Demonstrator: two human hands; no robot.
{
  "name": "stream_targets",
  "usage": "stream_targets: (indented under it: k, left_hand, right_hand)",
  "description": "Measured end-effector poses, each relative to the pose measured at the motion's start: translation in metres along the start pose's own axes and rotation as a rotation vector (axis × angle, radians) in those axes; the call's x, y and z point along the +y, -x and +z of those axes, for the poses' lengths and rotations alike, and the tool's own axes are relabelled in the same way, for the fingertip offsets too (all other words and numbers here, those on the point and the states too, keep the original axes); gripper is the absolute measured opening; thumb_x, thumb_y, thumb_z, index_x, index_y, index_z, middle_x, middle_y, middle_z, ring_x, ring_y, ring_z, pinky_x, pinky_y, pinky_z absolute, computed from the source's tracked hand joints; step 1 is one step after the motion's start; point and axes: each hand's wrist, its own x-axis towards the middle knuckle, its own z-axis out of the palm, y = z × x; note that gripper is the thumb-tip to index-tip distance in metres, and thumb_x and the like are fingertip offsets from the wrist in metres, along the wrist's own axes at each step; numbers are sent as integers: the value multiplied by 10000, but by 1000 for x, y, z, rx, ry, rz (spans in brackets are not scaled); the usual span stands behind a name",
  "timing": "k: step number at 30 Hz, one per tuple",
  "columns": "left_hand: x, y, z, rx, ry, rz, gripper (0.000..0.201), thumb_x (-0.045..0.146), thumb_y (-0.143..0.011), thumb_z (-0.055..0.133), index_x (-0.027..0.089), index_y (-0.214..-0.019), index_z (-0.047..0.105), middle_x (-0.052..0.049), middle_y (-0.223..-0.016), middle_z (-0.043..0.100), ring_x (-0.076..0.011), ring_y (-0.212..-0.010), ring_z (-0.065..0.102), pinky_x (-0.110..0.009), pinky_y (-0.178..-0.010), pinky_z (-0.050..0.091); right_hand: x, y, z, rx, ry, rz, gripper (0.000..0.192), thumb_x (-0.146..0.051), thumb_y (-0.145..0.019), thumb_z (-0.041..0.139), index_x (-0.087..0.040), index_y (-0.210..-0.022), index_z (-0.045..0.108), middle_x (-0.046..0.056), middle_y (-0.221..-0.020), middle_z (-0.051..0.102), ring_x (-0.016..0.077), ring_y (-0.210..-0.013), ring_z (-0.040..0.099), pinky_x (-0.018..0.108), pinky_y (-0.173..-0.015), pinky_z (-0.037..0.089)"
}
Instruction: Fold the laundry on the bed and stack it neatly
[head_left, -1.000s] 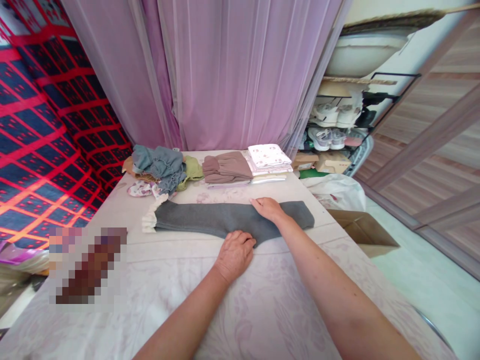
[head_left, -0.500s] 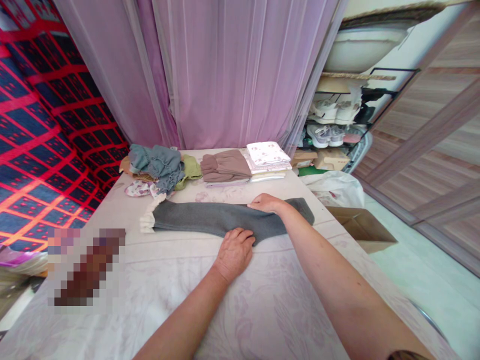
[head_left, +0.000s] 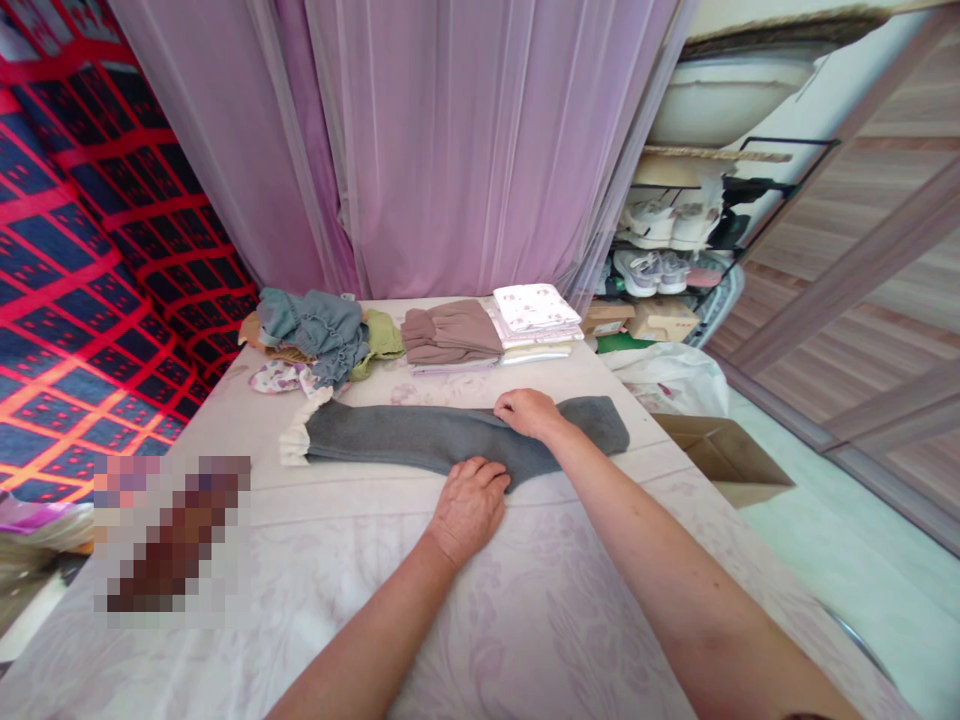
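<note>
A pair of dark grey trousers [head_left: 390, 433] lies folded lengthwise across the bed, with cream frilled cuffs [head_left: 298, 437] at its left end. My left hand [head_left: 471, 508] rests on the near edge of the trousers, around the pointed crotch corner, its fingers laid on the cloth. My right hand [head_left: 527, 413] is at the far edge, thumb and fingers curled together on the fabric. Its fingertips are partly hidden by the hand itself. To the right of that wrist, the wide end of the trousers lies flat.
Behind the trousers sit a heap of crumpled clothes [head_left: 315, 330], folded brown clothing [head_left: 450, 332] and a stack of folded white cloths [head_left: 536, 308]. A cardboard box [head_left: 724, 455] stands right of the bed [head_left: 315, 590], below a shoe rack [head_left: 675, 245]. A blurred-out patch [head_left: 176, 540] covers the left side.
My right hand has shifted slightly, its wrist lifting and its fingers curling more at the far edge. My left hand and the trousers look almost the same.
</note>
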Motion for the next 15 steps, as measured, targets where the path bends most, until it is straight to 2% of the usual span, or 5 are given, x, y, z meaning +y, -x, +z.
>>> stream_targets:
  k: [4,7,10,15]
  left_hand:
    - [1,-1,-3,-26,-15,-6,294,197,-867,522,202,-1137,638,-64,-1124,652,-236,-1029,516,-396,-879,427]
    - [2,-1,-4,-26,-15,-21,292,191,-864,519,207,-1128,644,-67,-1131,649,-233,-1029,525,-394,-884,433]
    - [2,-1,-2,-2,-9,-27,291,174,-848,529,219,-1109,648,-66,-1210,626,-250,-1134,501,-426,-952,407]
    - [2,-2,0,6,-17,-54,296,179,-837,535,255,-1105,635,-57,-1293,593,-268,-1231,465,-522,-1052,303]
  right_hand:
    - [-6,-3,3,83,36,71,292,-247,-871,446,-261,-944,728,59,-1039,716,211,-944,632,282,-753,427]
    - [-7,-5,10,85,36,94,305,-240,-878,432,-259,-947,729,65,-1030,719,213,-930,638,283,-740,432]
    - [-2,-6,13,47,18,61,274,-287,-879,465,-262,-920,735,49,-1001,728,204,-911,643,266,-717,432]
    - [9,-6,6,-14,-36,-43,359,-434,-924,426,-250,-1037,712,39,-1046,722,174,-927,638,232,-729,432]
